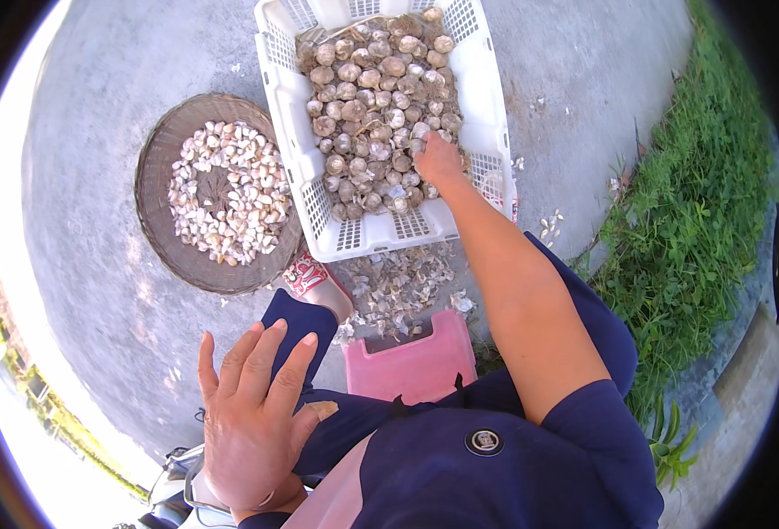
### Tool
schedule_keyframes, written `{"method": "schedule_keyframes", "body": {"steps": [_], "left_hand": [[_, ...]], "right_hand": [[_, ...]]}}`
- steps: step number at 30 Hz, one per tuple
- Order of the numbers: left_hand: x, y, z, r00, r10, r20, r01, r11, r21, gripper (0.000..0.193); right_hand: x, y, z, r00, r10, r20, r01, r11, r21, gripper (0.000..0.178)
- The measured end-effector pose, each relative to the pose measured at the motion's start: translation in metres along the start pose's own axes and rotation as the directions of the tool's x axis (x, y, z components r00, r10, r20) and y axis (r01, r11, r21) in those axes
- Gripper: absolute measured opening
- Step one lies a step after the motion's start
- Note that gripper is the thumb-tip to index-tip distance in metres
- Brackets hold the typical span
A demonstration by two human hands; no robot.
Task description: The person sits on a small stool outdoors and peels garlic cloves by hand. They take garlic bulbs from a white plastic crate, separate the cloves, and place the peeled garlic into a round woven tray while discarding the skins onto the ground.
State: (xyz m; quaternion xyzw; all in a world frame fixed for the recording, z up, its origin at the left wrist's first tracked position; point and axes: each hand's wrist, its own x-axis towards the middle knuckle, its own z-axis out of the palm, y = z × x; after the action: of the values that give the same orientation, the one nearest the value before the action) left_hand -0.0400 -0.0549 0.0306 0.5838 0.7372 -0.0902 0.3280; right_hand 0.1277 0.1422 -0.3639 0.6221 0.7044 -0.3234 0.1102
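Observation:
My right hand (438,160) reaches into a white plastic crate (486,97) of whole garlic bulbs (367,97). Its fingers are curled onto a garlic bulb (419,130) toward the crate's right side; the fingertips are partly hidden. Raised in front of my left leg, my left hand (253,414) is spread with nothing in it. A tan covering (323,409) sits at its thumb tip. Left of the crate, a round woven basket (156,176) holds many separated garlic cloves (231,189), with a bare patch at their middle.
Loose garlic skins (398,286) litter the concrete (99,203) between the crate and a pink plastic stool (407,366). My patterned shoe (315,282) stands beside the basket. Several cloves (551,227) lie right of the crate. Grass (689,212) borders the right side.

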Motion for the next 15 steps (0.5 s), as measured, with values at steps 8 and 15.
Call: {"method": "schedule_keyframes", "body": {"steps": [8, 15], "left_hand": [[0.004, -0.002, -0.002, 0.999, 0.048, 0.017, -0.048, 0.999, 0.0, 0.057], [0.006, 0.001, -0.005, 0.998, 0.055, 0.023, -0.055, 0.998, 0.01, 0.056]], "right_hand": [[0.003, -0.003, 0.004, 0.994, 0.074, 0.082, -0.089, 0.976, 0.197, 0.03], [0.046, -0.025, -0.032, 0.904, -0.11, -0.412, 0.263, 0.905, 0.335, 0.035]]}}
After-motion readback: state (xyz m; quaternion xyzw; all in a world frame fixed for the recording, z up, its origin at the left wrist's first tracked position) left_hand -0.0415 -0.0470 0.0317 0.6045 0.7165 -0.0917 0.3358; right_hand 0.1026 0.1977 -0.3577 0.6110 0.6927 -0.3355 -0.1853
